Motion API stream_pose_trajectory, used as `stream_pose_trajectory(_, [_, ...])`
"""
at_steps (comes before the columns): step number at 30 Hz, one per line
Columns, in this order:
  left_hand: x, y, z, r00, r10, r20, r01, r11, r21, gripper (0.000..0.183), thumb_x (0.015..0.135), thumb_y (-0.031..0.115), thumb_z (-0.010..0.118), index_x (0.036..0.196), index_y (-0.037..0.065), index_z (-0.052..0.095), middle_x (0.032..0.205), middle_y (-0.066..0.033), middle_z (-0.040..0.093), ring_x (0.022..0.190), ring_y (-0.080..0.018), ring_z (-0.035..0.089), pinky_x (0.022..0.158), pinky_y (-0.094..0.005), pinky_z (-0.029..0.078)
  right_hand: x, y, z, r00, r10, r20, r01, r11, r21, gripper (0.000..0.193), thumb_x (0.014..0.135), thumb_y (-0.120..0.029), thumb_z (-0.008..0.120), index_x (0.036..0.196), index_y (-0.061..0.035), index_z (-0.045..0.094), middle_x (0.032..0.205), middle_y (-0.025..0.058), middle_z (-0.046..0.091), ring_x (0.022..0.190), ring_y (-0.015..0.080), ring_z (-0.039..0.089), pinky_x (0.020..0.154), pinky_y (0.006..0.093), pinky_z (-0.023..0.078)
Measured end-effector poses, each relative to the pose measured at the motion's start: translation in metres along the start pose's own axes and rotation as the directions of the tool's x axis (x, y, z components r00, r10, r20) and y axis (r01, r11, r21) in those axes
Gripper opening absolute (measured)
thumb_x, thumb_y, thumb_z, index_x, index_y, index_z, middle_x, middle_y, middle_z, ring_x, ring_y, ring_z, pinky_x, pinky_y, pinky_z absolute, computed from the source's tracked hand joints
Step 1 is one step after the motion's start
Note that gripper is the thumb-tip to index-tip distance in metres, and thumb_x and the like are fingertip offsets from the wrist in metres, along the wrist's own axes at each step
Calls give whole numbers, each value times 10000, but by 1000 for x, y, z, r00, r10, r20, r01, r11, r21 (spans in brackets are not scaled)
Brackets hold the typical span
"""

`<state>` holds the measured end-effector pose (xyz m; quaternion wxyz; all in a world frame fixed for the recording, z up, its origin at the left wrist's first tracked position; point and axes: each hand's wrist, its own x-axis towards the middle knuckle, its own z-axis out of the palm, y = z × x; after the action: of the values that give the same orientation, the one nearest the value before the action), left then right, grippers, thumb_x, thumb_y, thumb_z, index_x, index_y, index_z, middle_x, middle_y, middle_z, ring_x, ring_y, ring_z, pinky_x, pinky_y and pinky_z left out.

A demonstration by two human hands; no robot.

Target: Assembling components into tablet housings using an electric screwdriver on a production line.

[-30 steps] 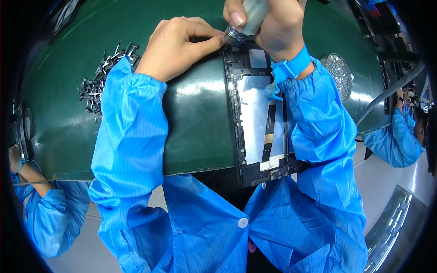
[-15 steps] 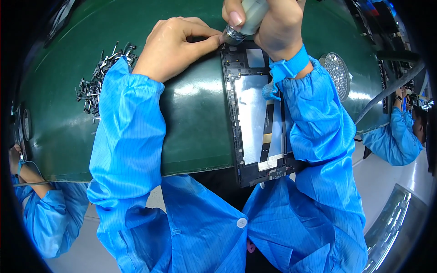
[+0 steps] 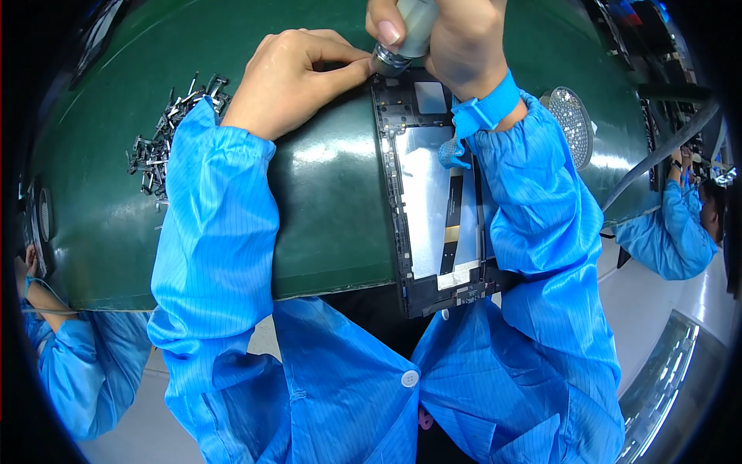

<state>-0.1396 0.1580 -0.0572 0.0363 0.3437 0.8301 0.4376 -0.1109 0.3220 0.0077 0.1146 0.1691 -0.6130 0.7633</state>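
An opened tablet frame, black-edged with a silver plate and a dark flex strip, lies lengthwise on the green table, its near end past the edge. My right hand grips a pale electric screwdriver with a metal collar, tilted over the tablet's far left corner. The tool's tip is hidden. Beside the collar, the thumb and fingertips of my left hand are pinched together at that corner. Whatever they hold cannot be made out. A blue strap circles my right wrist, its loose end hanging over the tablet.
Left of my left sleeve lies a pile of small black and silver parts. A round perforated metal disc stands right of my right forearm, near a grey cable. Co-workers in blue sit at the left and right.
My right hand and the screwdriver have shifted slightly left and toward me. My left hand has moved a little left, still pinched at the tablet's corner.
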Motion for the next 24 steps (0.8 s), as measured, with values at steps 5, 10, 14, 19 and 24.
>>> stream_pose_trajectory(5, [2, 5, -3, 1000, -2, 19, 2, 1000, 21, 245, 826, 247, 705, 940, 33, 744, 868, -124, 716, 755, -253, 695, 696, -326, 525, 2, 0, 4, 1000, -3, 20, 3, 1000, 2, 132, 900, -90, 587, 862, 33, 618, 739, 98, 655, 431, 88, 504, 395, 227, 386])
stream_pose_trajectory(10, [1, 7, -6, 993, -100, 58, 98, 995, 26, 238, 831, 233, 705, 956, 33, 743, 851, -142, 715, 744, -244, 699, 695, -324, 524, 4, 2, 8, 1000, 16, 17, -15, 1000, -5, 105, 883, -70, 617, 847, 27, 629, 700, 79, 653, 417, 77, 502, 379, 229, 381])
stream_pose_trajectory(14, [1, 3, -5, 997, -64, 38, 65, 997, -29, 237, 834, 225, 704, 962, 29, 741, 852, -139, 717, 742, -239, 698, 694, -323, 523, 5, 4, 10, 1000, 29, 11, -29, 1000, 11, 115, 879, -86, 641, 844, 23, 643, 689, 72, 654, 430, 72, 512, 395, 233, 395])
stream_pose_trajectory(19, [0, 4, -4, 993, -104, 50, 106, 992, -61, 236, 836, 215, 700, 963, 20, 737, 871, -140, 717, 752, -239, 693, 712, -324, 525, 7, 7, 11, 1000, 19, -2, -19, 999, -36, 135, 875, -96, 654, 820, 28, 656, 675, 62, 652, 444, 71, 521, 410, 237, 406])
stream_pose_trajectory(24, [0, 7, -6, 994, -94, 47, 96, 995, -40, 227, 831, 200, 691, 950, 11, 734, 877, -141, 715, 761, -237, 693, 718, -325, 524, 7, 8, 9, 999, 36, 5, -36, 998, -55, 151, 870, -101, 655, 798, 31, 659, 661, 59, 648, 446, 72, 523, 412, 237, 408])
